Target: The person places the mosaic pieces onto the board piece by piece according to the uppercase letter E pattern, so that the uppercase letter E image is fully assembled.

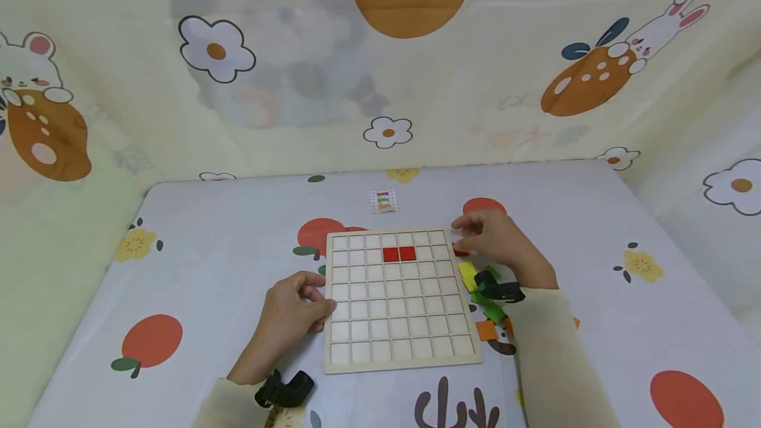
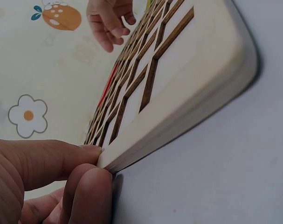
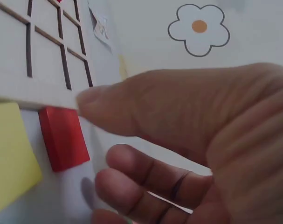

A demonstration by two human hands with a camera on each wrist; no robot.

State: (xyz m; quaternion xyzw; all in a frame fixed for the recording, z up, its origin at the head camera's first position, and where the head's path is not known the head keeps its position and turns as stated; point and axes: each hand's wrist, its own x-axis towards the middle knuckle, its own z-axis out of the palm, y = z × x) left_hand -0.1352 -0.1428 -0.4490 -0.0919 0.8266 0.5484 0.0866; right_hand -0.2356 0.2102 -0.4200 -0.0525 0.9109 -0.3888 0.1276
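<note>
A pale wooden grid board point(image 1: 404, 368) lies flat on the table, with two red square tiles point(image 1: 390, 254) side by side in its second row from the far edge. My left hand point(image 1: 291, 306) holds the board's left edge; in the left wrist view the thumb point(image 2: 62, 161) is at the rim and bent fingers sit against the side. Beyond the far right corner is my right hand point(image 1: 496, 243), thumb and fingers apart with nothing between them. Just beneath it a loose red block point(image 3: 64, 140) touches or nearly touches the board's edge, beside a yellow block point(image 3: 10, 154).
Loose green blocks point(image 1: 494, 313) and an orange block point(image 1: 486, 331) lie right of the board, partly under the right wrist's black strap point(image 1: 499, 288). A small card with a coloured grid pattern point(image 1: 383, 201) lies behind the board. A printed cloth point(image 1: 297, 144) hangs at the back.
</note>
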